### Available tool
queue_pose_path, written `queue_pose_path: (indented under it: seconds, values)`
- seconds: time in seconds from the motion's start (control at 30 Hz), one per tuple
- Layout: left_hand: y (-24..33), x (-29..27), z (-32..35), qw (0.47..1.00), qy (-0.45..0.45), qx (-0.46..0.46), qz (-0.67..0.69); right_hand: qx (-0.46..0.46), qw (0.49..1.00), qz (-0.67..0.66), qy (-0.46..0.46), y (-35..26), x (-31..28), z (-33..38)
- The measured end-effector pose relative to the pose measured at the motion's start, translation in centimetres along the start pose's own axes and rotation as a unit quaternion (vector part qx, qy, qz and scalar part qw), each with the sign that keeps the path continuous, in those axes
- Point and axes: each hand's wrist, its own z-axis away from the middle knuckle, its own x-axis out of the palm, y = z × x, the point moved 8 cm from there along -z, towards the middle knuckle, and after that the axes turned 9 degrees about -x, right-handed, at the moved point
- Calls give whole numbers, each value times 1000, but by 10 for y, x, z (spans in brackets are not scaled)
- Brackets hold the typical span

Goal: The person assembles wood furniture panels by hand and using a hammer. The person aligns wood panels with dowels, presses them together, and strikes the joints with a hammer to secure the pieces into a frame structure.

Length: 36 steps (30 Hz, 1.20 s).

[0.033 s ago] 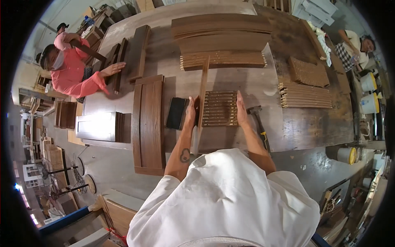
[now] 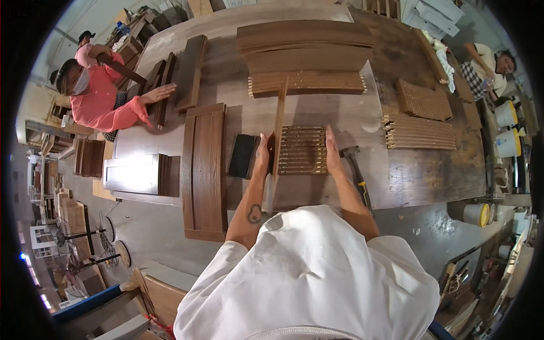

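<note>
My left hand (image 2: 263,154) is held upright with its fingers straight, the palm against a thin brown board (image 2: 280,127) that stands on edge and runs away from me. Against the board's right side lies a row of brown wooden slats (image 2: 303,150) with pale notched edges. At their right ends my right hand (image 2: 332,152) stands with straight fingers, its palm facing the slats. Both hands are open, with board and slats between them. To the left of my left hand lies a black smartphone (image 2: 242,156); a hammer (image 2: 357,170) rests just right of my right hand.
A long framed panel (image 2: 204,170) lies left of the phone. Stacked brown boards (image 2: 306,42) and slats (image 2: 306,83) fill the far middle. More slats (image 2: 420,133) lie right. A co-worker's hand (image 2: 158,94) touches boards (image 2: 164,85) at far left; another person sits at far right.
My hands, the upright board and the slats look unmoved. The co-worker's hand at the far left has shifted very slightly to the right.
</note>
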Motion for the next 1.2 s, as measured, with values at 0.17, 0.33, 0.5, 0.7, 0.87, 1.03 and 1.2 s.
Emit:
queue_pose_path:
  seconds: [0.17, 0.33, 0.5, 0.7, 0.87, 1.03, 1.2]
  values:
    - [-2, 2, -1, 999, -21, -2, 27, 21, 999, 31, -19, -4, 5, 5]
    - [-15, -17, -20, 1000, -20, -11, 9, 37, 997, 56, -37, -12, 10, 2]
    - [5, 3, 19, 997, 26, -72, 11, 72, 994, 79, -21, 0, -7, 21]
    - [-8, 1, 52, 996, 44, -47, 55, 32, 997, 73, -23, 12, -4, 37]
    - [-12, 5, 59, 999, 42, -16, 30, 24, 999, 23, -32, 2, 3, 37]
    - [-10, -3, 67, 999, 52, -12, 4, 62, 996, 13, -64, 1, 2, 36]
    - [8, 9, 69, 994, 103, -18, -8, 41, 998, -7, -57, 14, -4, 26]
